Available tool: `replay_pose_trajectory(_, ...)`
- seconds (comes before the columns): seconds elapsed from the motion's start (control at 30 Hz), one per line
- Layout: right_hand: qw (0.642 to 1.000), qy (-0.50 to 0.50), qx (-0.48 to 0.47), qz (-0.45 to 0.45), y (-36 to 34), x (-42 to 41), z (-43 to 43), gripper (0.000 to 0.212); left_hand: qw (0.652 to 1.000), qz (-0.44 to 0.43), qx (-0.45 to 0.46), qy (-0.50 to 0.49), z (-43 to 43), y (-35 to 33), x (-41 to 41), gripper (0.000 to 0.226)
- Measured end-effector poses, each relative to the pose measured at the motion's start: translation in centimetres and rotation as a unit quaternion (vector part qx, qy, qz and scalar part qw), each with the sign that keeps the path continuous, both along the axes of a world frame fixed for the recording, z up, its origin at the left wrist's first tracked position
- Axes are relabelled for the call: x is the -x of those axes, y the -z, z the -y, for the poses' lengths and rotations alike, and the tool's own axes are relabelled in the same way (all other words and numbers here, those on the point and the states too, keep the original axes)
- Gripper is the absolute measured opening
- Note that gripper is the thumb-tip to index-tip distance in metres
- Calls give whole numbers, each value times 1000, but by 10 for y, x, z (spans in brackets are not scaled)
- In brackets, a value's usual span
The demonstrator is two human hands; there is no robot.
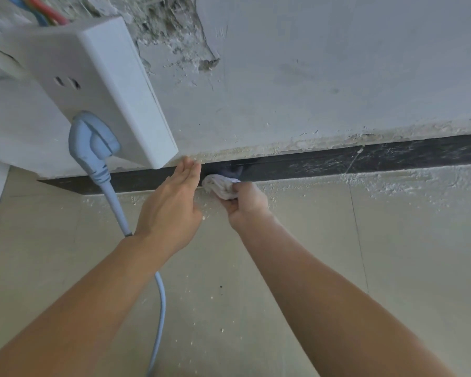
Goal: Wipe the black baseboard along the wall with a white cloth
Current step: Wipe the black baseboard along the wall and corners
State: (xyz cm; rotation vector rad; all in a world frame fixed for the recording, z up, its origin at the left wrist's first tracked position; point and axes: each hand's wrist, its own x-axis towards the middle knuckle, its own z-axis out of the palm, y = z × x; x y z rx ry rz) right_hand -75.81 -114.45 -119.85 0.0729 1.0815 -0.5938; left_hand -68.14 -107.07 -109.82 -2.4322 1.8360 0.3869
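A right hand (246,204) grips a bunched white cloth (220,186) against the black baseboard (324,165) where wall meets floor. The left hand (172,205), fingers straight together, touches the baseboard just beside it.

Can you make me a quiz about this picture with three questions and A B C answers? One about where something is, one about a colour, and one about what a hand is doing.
1. Where is the white cloth?
A) against the black baseboard
B) flat on the floor, far from the wall
C) high up on the wall

2. What colour is the plug in the socket?
A) red
B) black
C) light blue

3. How is the left hand?
A) a tight fist
B) fingers straight, tips by the baseboard
C) gripping the cloth

Answers:
1 A: the right hand grips it against the board.
2 C: the plug is pale blue.
3 B: its fingers are straight and hold nothing.
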Motion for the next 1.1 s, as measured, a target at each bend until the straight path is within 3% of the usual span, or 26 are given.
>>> replay_pose_trajectory(0.23,997,72,12,-28,-12,63,15,39,1000,9,6,-3,-3,5,11,67)
replay_pose_trajectory(0.4,983,181,-4,-16,-25,114,4,33,999,32,6,-6,-2,10,21,68)
replay_pose_trajectory(0.47,986,164,-12,-20,-28,116,-7,31,994,86,42,49,1,11,25,61)
replay_pose_trajectory(0.57,998,56,-12,2,-30,92,-20,31,981,129,62,131,4,17,24,60)
replay_pose_trajectory(0.67,999,-38,14,-2,-33,60,-16,32,983,125,51,122,-3,21,18,70)
replay_pose_trajectory(0.8,996,-89,15,-4,-44,29,-13,35,991,106,43,67,-10,22,11,73)
replay_pose_trajectory(0.9,996,-72,53,23,-49,14,-14,40,993,92,43,53,-10,22,9,71)
replay_pose_trajectory(1.1,994,54,3,99,-55,42,5,36,994,90,30,62,-9,24,9,75)
